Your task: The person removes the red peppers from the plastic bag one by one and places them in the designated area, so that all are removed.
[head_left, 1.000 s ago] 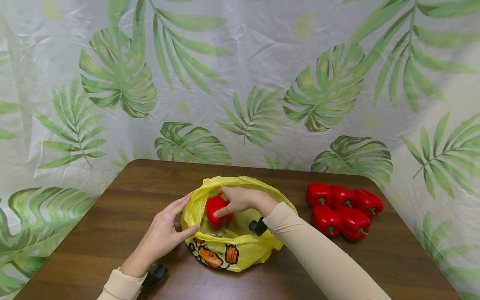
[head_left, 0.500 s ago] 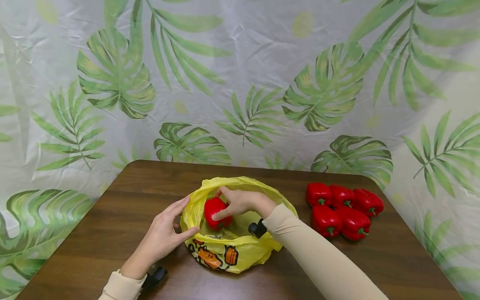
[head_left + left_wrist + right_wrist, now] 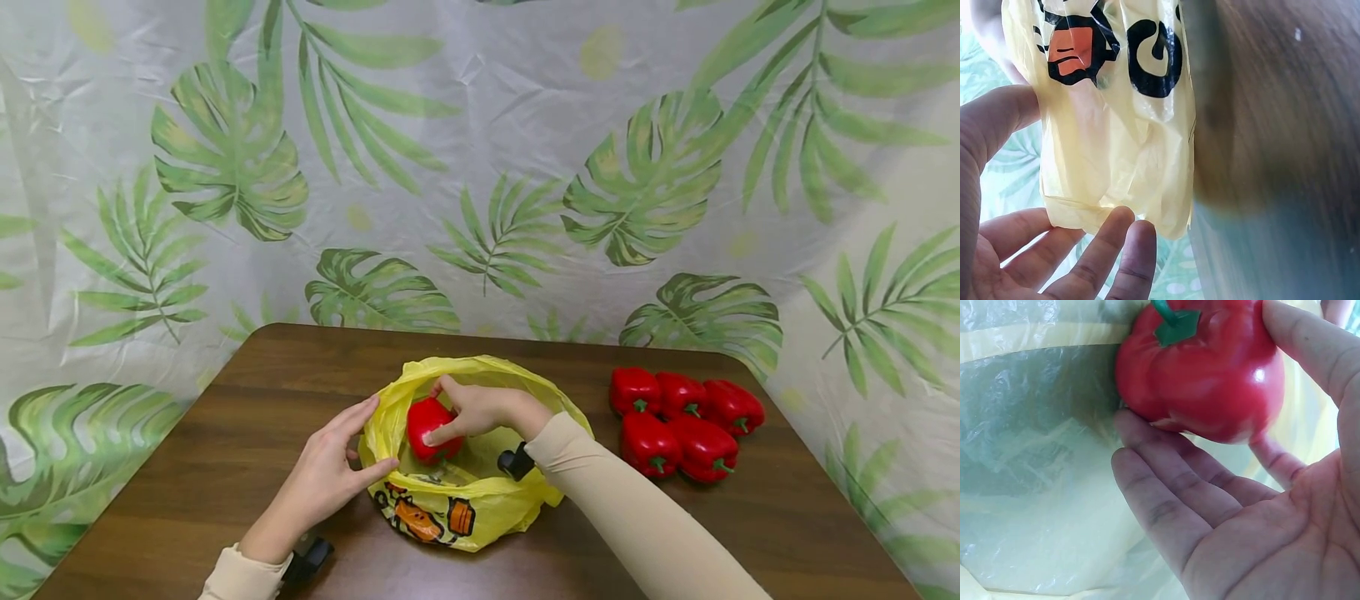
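A yellow plastic bag [image 3: 491, 500] with an orange and black print stands with its mouth open on the table. Inside its left part, my right hand [image 3: 480, 408] holds a red bell pepper [image 3: 424, 454] between thumb and fingers. In the right wrist view, the pepper [image 3: 1210, 381] shows a green stem, with the fingers beneath it and the thumb on its side. My left hand [image 3: 322, 475] rests against the outside of the bag's left wall, thumb by the front rim. The left wrist view shows those spread, fairly straight fingers [image 3: 1100, 250] touching the bag [image 3: 1116, 144].
Several more red bell peppers [image 3: 648, 446] lie in two rows to the right of the bag on the brown wooden table [image 3: 300, 375]. Behind the table hangs a pale leaf-patterned cloth [image 3: 517, 100]. A black wrist camera [image 3: 309, 560] sits under the left wrist.
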The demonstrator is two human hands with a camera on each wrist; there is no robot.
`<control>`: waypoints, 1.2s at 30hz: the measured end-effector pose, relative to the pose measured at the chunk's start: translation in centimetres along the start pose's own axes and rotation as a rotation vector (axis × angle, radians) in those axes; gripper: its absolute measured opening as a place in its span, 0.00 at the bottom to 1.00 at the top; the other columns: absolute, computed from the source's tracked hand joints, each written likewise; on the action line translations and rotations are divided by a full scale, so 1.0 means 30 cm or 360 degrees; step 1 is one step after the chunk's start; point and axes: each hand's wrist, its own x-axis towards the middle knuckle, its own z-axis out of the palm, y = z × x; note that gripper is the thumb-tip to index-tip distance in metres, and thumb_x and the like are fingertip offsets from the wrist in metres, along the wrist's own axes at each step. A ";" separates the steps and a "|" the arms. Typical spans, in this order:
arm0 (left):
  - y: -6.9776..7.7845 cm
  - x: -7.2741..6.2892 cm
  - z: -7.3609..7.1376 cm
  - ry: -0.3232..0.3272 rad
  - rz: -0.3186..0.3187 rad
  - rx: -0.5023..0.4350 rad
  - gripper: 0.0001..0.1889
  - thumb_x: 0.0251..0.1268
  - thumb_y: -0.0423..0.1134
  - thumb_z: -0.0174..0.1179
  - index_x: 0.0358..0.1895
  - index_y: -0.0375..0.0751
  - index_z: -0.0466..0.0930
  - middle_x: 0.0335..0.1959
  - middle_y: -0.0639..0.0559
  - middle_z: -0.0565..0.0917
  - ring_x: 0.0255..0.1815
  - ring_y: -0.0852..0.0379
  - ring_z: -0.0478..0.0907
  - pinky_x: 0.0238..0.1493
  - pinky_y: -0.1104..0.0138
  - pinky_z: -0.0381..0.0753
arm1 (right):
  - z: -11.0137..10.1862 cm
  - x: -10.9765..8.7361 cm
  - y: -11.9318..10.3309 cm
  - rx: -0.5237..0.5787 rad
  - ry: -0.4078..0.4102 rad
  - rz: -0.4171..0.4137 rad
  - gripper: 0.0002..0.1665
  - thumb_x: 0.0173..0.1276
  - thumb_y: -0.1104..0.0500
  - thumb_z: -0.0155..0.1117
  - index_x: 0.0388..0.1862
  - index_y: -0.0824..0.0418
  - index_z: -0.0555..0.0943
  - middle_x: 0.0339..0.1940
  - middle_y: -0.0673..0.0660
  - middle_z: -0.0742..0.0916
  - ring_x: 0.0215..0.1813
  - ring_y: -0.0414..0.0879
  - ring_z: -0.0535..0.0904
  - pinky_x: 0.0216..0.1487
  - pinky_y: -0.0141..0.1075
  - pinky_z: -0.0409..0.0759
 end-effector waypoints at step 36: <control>0.001 0.001 0.005 0.0030 0.0020 -0.0017 0.47 0.59 0.45 0.82 0.80 0.37 0.70 0.78 0.38 0.76 0.52 0.49 0.87 0.40 0.68 0.89 | -0.120 -0.214 0.093 0.0260 0.0062 -0.0162 0.43 0.74 0.40 0.71 0.79 0.48 0.62 0.60 0.57 0.86 0.54 0.50 0.86 0.62 0.58 0.83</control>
